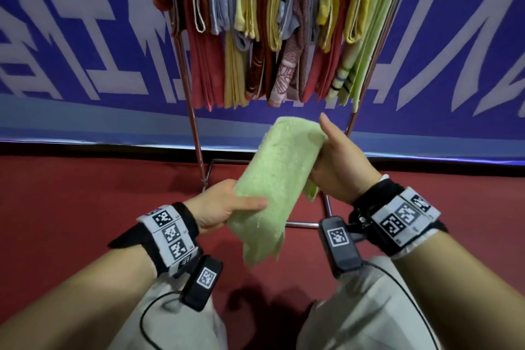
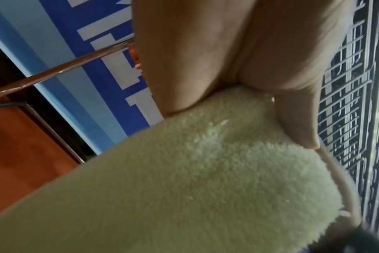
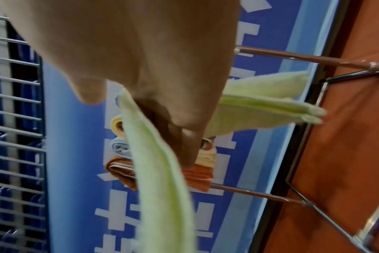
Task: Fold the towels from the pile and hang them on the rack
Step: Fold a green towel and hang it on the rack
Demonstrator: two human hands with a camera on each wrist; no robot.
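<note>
Backdrop: blue banner [image 1: 71,37] behind the thin chrome-tube towel rack [image 1: 195,133], red floor [image 1: 71,193] beneath it.
Rack rail: crowded with folded towels [image 1: 255,23] in rust, grey, yellow and lime, so little room is left.
Towel in hand: fluffy pale-green towel [image 1: 272,179], folded into a long band, held just in front of the rack, below the hung ones.
Left hand [image 1: 218,207]: thumb and fingers clamped on the band's lower part.
Right hand [image 1: 341,162]: gripping its upper end.
Progress: nearly done, I'd say; this one awaits hanging — the pile is out of view.
</note>
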